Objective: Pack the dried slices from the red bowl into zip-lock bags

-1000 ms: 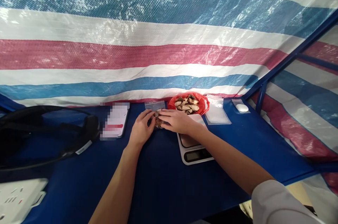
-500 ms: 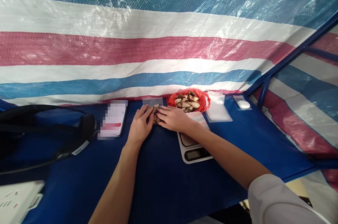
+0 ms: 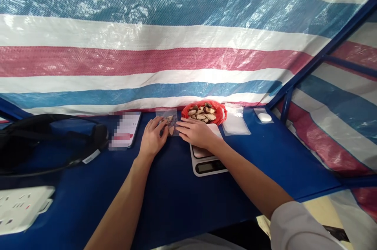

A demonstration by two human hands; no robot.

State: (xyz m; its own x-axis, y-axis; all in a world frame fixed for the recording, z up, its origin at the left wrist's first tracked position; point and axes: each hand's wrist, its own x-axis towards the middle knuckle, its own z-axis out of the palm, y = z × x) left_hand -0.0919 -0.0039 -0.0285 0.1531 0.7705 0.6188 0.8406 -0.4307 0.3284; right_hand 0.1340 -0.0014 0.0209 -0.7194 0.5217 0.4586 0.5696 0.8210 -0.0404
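Observation:
A clear zip bag (image 3: 165,113) lies flat on the blue table, with several small brownish pieces (image 3: 171,130) in or on it; I cannot tell which. My left hand (image 3: 153,136) rests on the bag's left side, fingers spread over the pieces. From the right, my right hand (image 3: 196,133) reaches across a white kitchen scale (image 3: 207,168), its fingers stretched out flat near the bag's right edge. Behind the right hand stands an opened red plastic bag (image 3: 223,114) full of pale and dark slices or shells (image 3: 209,116).
Right of the red bag lie clear plastic bags (image 3: 236,124) and a white oval object (image 3: 264,117) on another small bag. To the left are a phone (image 3: 129,124), a black headset-like band (image 3: 100,136) and a white power strip (image 3: 25,206). Striped sheeting (image 3: 147,61) hangs behind the table.
My hands have drawn slightly apart, showing more of the zip bag and the brown pieces between them. The whole view has shifted a little.

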